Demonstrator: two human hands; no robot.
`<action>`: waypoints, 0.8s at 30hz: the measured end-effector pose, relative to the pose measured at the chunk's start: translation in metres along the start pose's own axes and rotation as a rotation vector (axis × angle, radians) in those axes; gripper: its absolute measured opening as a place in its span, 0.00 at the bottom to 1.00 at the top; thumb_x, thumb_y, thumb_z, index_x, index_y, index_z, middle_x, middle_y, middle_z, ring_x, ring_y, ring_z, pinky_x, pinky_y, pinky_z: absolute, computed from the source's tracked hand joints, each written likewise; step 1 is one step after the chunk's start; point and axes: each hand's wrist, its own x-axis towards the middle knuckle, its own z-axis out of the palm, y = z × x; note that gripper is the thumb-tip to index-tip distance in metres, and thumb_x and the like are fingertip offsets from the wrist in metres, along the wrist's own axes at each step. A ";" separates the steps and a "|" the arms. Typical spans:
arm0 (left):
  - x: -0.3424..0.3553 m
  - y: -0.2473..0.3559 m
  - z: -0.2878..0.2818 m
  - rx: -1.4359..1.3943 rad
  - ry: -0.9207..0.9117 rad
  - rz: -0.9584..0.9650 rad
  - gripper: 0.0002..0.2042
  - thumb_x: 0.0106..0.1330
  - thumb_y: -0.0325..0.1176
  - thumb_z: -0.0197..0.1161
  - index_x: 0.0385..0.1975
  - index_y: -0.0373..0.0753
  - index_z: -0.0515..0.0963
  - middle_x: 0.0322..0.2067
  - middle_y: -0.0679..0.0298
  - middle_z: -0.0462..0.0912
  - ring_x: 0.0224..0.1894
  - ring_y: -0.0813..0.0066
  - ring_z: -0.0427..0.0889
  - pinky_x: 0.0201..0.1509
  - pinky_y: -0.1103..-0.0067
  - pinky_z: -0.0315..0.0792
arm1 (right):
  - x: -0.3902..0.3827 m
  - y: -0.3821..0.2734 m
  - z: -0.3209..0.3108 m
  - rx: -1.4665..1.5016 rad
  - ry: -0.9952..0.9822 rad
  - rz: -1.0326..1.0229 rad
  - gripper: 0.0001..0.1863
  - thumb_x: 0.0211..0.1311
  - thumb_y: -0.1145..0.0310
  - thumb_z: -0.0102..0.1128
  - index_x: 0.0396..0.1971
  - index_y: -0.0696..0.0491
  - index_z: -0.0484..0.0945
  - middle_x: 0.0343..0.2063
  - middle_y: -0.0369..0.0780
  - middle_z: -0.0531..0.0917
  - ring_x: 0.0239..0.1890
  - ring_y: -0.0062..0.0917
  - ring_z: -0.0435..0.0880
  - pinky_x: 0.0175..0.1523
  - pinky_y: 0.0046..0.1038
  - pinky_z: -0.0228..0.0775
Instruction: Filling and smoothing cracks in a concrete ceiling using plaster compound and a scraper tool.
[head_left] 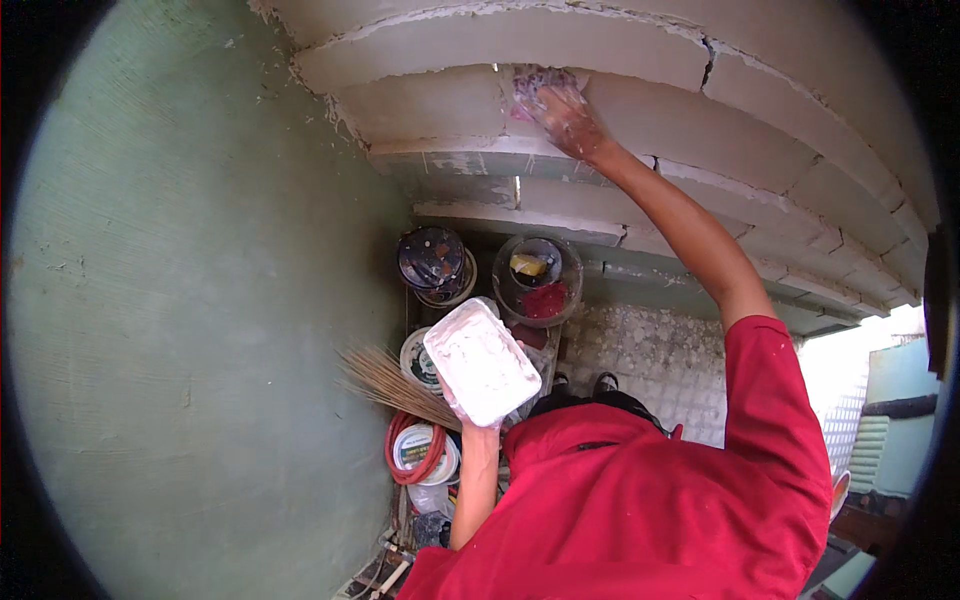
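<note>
Left hand, finger closure indeterminable, supports a white tub, liable to spill if tipped; right hand's fingers clamp a wad.

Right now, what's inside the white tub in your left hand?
Inside the white tub in the left hand is pale, creamy paste. Its bottom can't be seen: paste covers it.

a pale green plastered wall is rising along the left. near it, a dark, round, paint-spattered container is standing beside a clear round plastic tub, which is holding a yellow block and a red piece. a bundle of thin tan sticks is fanning toward the wall, and a coiled red hose is ringing a white round bucket. pale, stained floor tiles are showing farther right.
</note>
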 end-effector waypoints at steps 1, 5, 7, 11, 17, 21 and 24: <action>0.001 -0.001 0.001 0.001 -0.005 0.001 0.36 0.64 0.61 0.43 0.66 0.40 0.57 0.58 0.44 0.68 0.56 0.38 0.70 0.58 0.50 0.67 | -0.010 0.005 0.013 0.007 -0.052 0.044 0.26 0.48 0.75 0.55 0.53 0.48 0.75 0.43 0.46 0.76 0.49 0.40 0.76 0.56 0.42 0.65; 0.002 -0.002 -0.002 -0.028 0.019 0.040 0.36 0.64 0.61 0.44 0.66 0.40 0.57 0.57 0.42 0.69 0.54 0.36 0.72 0.55 0.50 0.69 | -0.058 0.014 0.047 0.056 -0.143 -0.008 0.27 0.49 0.74 0.56 0.54 0.46 0.74 0.50 0.49 0.75 0.55 0.42 0.73 0.61 0.44 0.61; 0.004 0.003 -0.008 -0.010 -0.003 0.041 0.37 0.64 0.61 0.44 0.66 0.40 0.57 0.57 0.42 0.69 0.54 0.36 0.72 0.55 0.50 0.69 | -0.067 -0.008 0.030 0.110 -0.239 -0.074 0.23 0.54 0.74 0.51 0.53 0.51 0.74 0.40 0.46 0.75 0.47 0.38 0.76 0.57 0.46 0.64; 0.001 0.006 -0.011 0.013 0.032 0.080 0.37 0.64 0.61 0.43 0.66 0.40 0.57 0.57 0.43 0.69 0.53 0.36 0.72 0.53 0.49 0.70 | -0.035 -0.027 -0.014 0.114 -0.105 -0.078 0.21 0.54 0.74 0.52 0.50 0.50 0.76 0.39 0.46 0.75 0.46 0.37 0.76 0.56 0.46 0.64; 0.008 -0.001 -0.003 0.011 0.023 0.040 0.38 0.63 0.62 0.43 0.65 0.40 0.57 0.57 0.43 0.69 0.53 0.35 0.72 0.52 0.48 0.71 | -0.023 0.004 0.014 0.086 -0.030 0.083 0.25 0.48 0.76 0.55 0.51 0.47 0.77 0.45 0.44 0.77 0.53 0.39 0.74 0.62 0.43 0.59; 0.008 -0.005 0.006 -0.015 0.031 0.000 0.38 0.63 0.63 0.43 0.66 0.41 0.57 0.57 0.43 0.68 0.54 0.35 0.72 0.52 0.47 0.71 | -0.068 -0.004 0.040 0.239 -0.106 0.008 0.31 0.43 0.78 0.54 0.53 0.44 0.76 0.42 0.46 0.76 0.48 0.41 0.75 0.57 0.43 0.64; 0.008 -0.007 0.001 0.018 -0.003 0.029 0.38 0.63 0.63 0.43 0.66 0.42 0.57 0.58 0.42 0.68 0.54 0.35 0.71 0.53 0.47 0.70 | -0.084 -0.019 0.035 0.301 -0.105 -0.063 0.33 0.38 0.79 0.57 0.53 0.46 0.76 0.41 0.45 0.77 0.47 0.41 0.76 0.57 0.43 0.65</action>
